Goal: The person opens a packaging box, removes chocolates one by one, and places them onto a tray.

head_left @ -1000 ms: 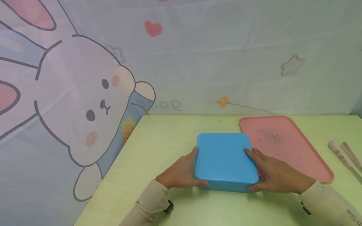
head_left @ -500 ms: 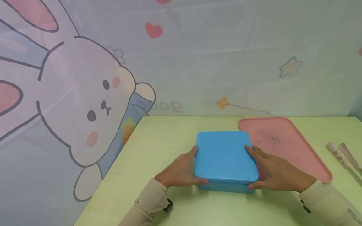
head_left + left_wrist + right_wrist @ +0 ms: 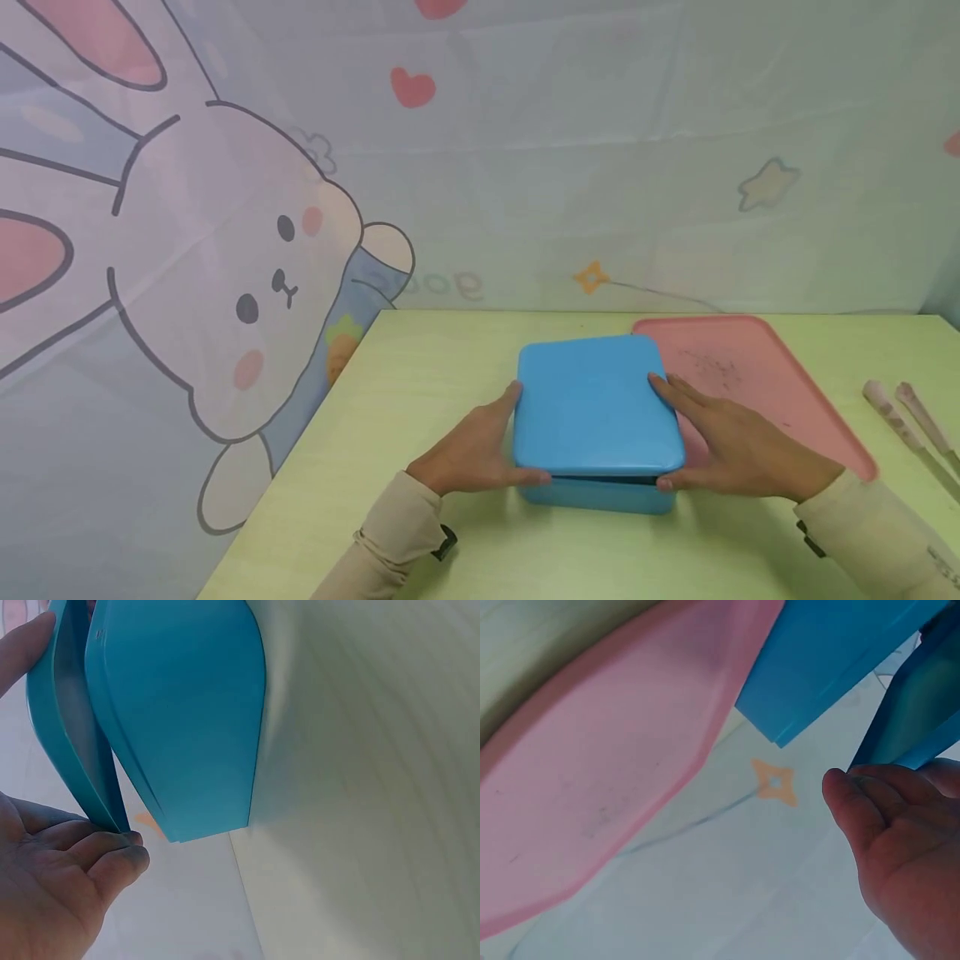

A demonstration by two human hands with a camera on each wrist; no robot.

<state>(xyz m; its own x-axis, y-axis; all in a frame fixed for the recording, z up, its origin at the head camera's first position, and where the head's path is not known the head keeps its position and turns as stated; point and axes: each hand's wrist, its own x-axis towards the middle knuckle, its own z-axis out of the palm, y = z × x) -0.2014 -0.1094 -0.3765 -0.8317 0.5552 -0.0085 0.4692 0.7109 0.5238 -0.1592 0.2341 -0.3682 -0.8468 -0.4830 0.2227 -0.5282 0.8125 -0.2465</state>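
A blue lid (image 3: 596,404) is raised off a blue box (image 3: 596,495), with a dark gap between them along the near side. My left hand (image 3: 472,454) grips the lid's left edge, thumb at the near corner and fingers along the side. On the opposite edge my right hand (image 3: 738,446) holds the lid the same way. Both wrist views show the lid (image 3: 75,727) apart from the box (image 3: 180,712), fingertips hooked under its rim. The box stands on the table; its contents are hidden beneath the lid.
A pink tray (image 3: 750,375) with dark specks lies right of the box, partly behind the right hand. Two utensils with pale patterned handles (image 3: 892,410) lie at the table's far right. A printed cloth with a rabbit (image 3: 247,275) hangs behind the pale green table (image 3: 442,358).
Both hands have lifted the lid up off the box; a gap has opened along its near side. The box has stayed on the table.
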